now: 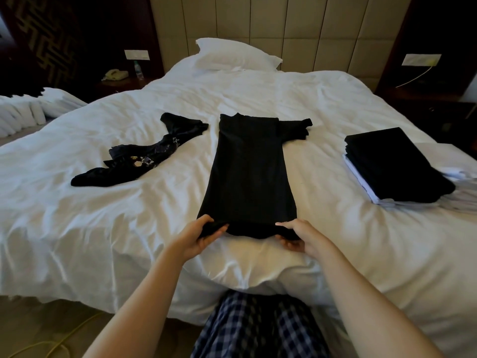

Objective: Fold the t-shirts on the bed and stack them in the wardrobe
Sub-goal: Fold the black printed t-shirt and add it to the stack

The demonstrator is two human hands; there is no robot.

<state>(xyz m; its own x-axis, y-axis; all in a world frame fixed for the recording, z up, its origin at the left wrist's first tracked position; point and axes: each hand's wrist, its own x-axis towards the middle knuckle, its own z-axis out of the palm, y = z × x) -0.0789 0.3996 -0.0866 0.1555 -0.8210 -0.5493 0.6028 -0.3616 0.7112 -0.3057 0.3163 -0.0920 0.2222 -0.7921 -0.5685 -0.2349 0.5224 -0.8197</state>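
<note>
Black t-shirt (247,174) is lying flat in the middle of the bed (129,228), folded lengthwise into a long narrow strip. Collar end is pointing toward the pillow (232,55), hem end toward the person. One sleeve is sticking out to the right at the far end.

Both hands are gripping the near hem, one at each corner. Left hand (198,235) is pinching the near-left corner, thumb lying on top of the cloth, fingers curling underneath. Right hand (296,235) is pinching the near-right corner the same way, thumb over, fingers under. The hem is bunching slightly between the two grips and lifting a little off the sheet; the rest of the shirt is resting on the bed.

Both forearms are reaching forward from the lower edge of the view, converging toward the hem, wrists low and close to the sheet. Plaid trousers (258,326) are showing between the arms at the bed's edge.

A crumpled t-shirt (144,156), dark with a print, is lying unfolded to the left, apart from the strip. A folded stack (395,166) of dark and white shirts is sitting near the bed's right side.
</note>
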